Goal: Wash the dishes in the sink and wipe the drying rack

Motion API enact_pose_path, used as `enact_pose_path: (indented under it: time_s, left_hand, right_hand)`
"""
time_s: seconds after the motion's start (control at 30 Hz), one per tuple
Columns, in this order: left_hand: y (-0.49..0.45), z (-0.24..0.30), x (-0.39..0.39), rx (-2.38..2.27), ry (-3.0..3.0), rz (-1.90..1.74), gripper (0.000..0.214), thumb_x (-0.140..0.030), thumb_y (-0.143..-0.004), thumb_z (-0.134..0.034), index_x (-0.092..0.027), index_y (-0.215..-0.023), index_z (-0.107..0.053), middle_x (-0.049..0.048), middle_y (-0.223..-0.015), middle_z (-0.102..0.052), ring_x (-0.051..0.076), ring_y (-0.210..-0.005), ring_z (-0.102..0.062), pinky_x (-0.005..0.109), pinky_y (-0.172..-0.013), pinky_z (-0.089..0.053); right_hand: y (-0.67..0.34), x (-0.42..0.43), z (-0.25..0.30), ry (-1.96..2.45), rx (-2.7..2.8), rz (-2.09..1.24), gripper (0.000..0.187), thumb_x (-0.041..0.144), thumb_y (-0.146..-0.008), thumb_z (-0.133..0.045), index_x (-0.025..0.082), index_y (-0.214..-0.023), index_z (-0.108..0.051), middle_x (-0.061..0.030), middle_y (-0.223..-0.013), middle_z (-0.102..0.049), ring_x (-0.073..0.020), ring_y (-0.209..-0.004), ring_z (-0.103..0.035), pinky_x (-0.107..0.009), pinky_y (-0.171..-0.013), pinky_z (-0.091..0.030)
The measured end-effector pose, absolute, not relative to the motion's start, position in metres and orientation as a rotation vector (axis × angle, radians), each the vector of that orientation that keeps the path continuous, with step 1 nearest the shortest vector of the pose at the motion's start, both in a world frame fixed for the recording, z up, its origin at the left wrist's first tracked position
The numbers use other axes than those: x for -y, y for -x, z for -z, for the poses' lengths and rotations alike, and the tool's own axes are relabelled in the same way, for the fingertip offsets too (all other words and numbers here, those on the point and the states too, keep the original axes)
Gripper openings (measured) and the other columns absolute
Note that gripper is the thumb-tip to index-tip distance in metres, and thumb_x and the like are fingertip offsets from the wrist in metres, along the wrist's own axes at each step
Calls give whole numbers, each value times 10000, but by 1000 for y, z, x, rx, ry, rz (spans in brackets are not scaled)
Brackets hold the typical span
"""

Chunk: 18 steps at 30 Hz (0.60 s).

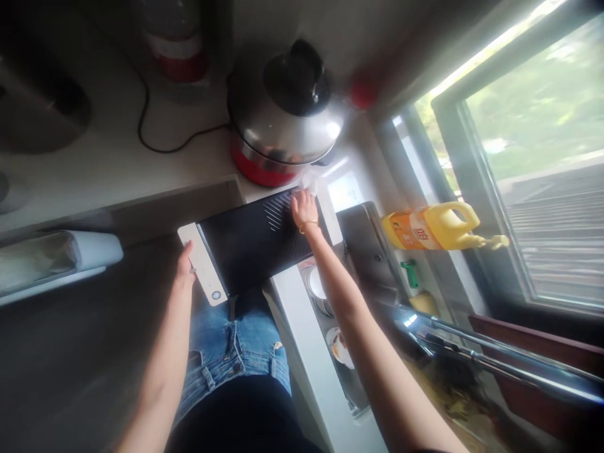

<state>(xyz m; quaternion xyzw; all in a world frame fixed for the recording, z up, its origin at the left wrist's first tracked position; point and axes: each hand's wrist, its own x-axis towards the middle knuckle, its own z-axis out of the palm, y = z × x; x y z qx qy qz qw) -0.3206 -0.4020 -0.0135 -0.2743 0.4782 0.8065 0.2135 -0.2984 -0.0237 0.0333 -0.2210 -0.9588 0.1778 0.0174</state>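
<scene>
A flat electric griddle (245, 242) with a black plate and pale end strips is held tilted in front of my waist. At its left end, my left hand (187, 261) grips the pale strip, thumb on top and fingers hidden beneath. A round dial shows on that strip's near corner. My right hand (304, 211), with a thin bracelet at the wrist, presses on the far right part of the black plate, beside its slanted ridges. Under its fingertips is a crumpled white tissue (309, 181), blurred and partly covered.
A lidded steel pot with a red base (283, 138) stands on the counter (189, 170) beyond the griddle. The sink (361, 245) lies to the right, with bowls nearby. A yellow jug (429, 226) stands by the window. A blue-white bin (94, 251) is at left.
</scene>
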Motion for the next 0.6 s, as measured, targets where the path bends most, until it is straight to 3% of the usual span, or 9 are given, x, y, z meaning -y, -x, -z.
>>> enact_pose_path:
  time_s: [0.1,0.23,0.37,0.5,0.6]
  left_hand:
    - [317,12,400,-1333,853,-2234,357,-423,-656,-823,-150,-853,-703,40,-775,-728,183,-695,-692,286,-685,-568]
    - [314,9,397,-1329,862,-2246,328,-409,-673,-797,-162,-871,-711,35,-769,-723,198,-741,-702,308,-759,-583]
    - [311,9,396,-1332,902,-2206,298,-411,-713,-757,-178,-894,-713,57,-840,-737,247,-913,-713,351,-870,-577]
    - [309,15,398,-1353,943,-2167,275,-396,-715,-742,-191,-895,-707,65,-877,-738,265,-986,-703,367,-908,-571]
    - [309,20,399,-1381,932,-2160,297,-401,-683,-750,-200,-897,-702,62,-868,-731,287,-1025,-692,400,-933,-567]
  right_hand:
    - [308,13,-30,815,2956,-560,582,334,-1041,-341,-52,-1476,-378,-257,-1534,-392,-315,-1417,-379,-433,-1183,-266]
    - [313,59,-22,1086,2844,-583,641,439,-1030,-325,13,-1507,-362,-226,-1602,-288,-337,-1472,-297,-517,-1208,-214]
    - [282,98,-18,698,3004,-631,647,471,-1024,-309,76,-1534,-351,-160,-1603,-326,-295,-1505,-247,-482,-1238,-182]
    - [272,57,-27,701,3047,-428,606,414,-1030,-320,50,-1509,-392,-180,-1581,-363,-287,-1490,-276,-468,-1250,-153]
    - [298,1,-37,850,3042,-372,600,393,-1046,-279,81,-1556,-313,-160,-1627,-270,-292,-1509,-218,-512,-1244,-116]
